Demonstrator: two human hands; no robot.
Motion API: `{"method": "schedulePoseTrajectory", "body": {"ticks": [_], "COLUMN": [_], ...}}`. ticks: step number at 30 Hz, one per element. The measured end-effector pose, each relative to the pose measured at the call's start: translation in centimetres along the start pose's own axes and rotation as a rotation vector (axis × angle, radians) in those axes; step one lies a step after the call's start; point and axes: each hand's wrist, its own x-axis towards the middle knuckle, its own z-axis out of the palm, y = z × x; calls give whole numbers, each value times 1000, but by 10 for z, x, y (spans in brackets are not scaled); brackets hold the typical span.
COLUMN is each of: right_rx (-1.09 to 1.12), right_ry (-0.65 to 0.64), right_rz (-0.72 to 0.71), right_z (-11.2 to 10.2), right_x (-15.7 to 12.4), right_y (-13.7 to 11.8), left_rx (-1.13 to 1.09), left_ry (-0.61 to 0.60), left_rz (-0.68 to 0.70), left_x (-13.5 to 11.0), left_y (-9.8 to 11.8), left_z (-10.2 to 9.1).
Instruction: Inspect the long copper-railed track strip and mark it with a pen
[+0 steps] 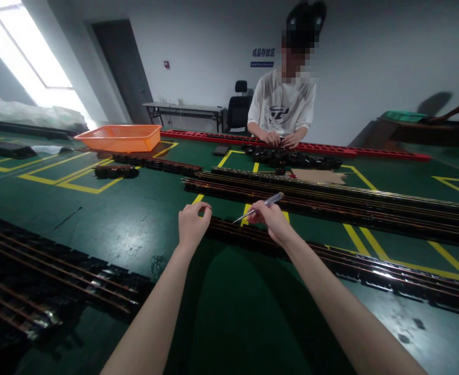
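Note:
My right hand (270,219) is closed around a slim clear-handled screwdriver (258,207), its metal tip pointing left and down toward the end of a long dark rail with copper strips (354,260). My left hand (192,223) hovers just left of that rail end with its fingers curled in a pinch; whatever it holds is too small to make out. Both hands are above the green floor surface (229,302).
More long rails (331,195) lie beyond, and another bundle (49,276) lies at the near left. An orange basket (118,137) sits at the far left. A person in a white T-shirt (282,107) handles black parts (287,156) by a red rail (331,149).

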Motion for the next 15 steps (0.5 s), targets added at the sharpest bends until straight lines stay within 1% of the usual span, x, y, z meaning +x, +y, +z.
{"method": "schedulePoseTrajectory", "body": {"ticks": [2,4,6,12,15], "right_rx": [-9,-19,-30,-77,-86], "right_ry": [-12,-27,-45,-71,-84], "right_rz": [-2,-4,-15,-31,-36], "right_z": [-1,-3,-5,-8,-8], "right_x": [1,2,2,2,2], "right_y": [1,2,3,3,3], "left_rx": [118,177,205,258,288], "left_ry": [35,37,21,-62,-124], "left_rz": [117,217,286,416,450], "left_x": [-5,-9,-11,-14,-14], "left_y": [6,10,13,19,21], "left_z": [0,0,1,5,6]}}
